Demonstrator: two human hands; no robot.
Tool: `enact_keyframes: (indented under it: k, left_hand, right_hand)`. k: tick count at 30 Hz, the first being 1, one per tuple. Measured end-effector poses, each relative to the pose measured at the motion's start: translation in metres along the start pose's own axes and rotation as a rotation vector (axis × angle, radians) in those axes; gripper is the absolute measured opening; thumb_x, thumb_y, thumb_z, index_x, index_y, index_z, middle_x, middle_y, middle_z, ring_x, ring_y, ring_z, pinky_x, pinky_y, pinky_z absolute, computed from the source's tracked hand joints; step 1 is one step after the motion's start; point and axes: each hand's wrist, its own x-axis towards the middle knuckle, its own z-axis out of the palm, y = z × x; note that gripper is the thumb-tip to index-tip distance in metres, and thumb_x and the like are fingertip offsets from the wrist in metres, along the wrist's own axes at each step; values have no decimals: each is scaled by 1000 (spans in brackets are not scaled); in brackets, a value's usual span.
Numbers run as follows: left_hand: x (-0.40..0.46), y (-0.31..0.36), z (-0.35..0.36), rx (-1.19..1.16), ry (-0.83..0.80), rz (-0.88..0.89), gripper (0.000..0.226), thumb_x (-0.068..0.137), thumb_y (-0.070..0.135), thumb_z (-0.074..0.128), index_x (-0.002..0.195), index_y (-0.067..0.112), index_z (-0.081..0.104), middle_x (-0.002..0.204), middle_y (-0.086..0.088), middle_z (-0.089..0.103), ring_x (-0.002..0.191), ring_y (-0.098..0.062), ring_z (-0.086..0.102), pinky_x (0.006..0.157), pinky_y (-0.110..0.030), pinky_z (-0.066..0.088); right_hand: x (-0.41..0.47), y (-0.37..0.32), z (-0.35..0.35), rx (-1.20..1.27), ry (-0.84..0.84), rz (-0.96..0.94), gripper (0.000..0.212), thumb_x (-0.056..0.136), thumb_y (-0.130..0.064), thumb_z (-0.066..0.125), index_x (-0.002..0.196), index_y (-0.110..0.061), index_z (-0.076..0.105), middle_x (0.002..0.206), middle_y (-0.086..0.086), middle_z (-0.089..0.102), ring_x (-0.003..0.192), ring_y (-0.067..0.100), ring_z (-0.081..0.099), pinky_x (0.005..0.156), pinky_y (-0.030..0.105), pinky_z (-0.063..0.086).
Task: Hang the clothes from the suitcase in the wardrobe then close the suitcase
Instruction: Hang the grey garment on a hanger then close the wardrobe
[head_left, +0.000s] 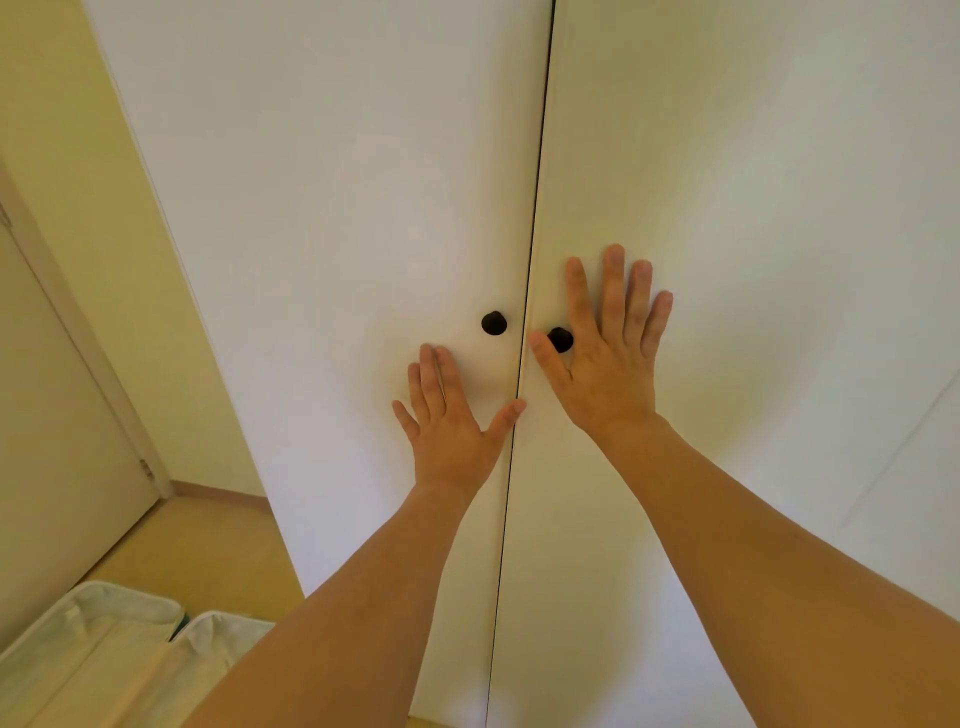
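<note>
The white wardrobe (332, 208) fills the view, its two doors meeting at a thin dark seam. Each door carries a black knob: the left knob (493, 323) is fully visible, the right knob (560, 339) sits partly behind my thumb. My left hand (452, 415) lies flat on the left door below its knob, fingers straight. My right hand (605, 343) presses flat on the right door, fingers spread. The open suitcase (104, 654) with a pale lining lies on the floor at the lower left; I see no clothes in its visible part.
A cream wall (104, 208) stands left of the wardrobe, with a room door (47, 441) and its hinge at the far left. Yellowish floor (218, 540) runs between the room door, the suitcase and the wardrobe.
</note>
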Motion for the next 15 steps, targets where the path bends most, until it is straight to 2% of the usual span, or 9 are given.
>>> enact_keyframes:
  k: [15]
  left_hand:
    - [7,4,33,-24,155,-49,106,88,74,41,152,16,-20,161,2,-24,147,-18,-25,120,-55,-3]
  right_hand:
    - [13,2,24,-31,103,14,76,97,-64,29,156,-21,10,162,15,8,147,36,-1,117,56,-2]
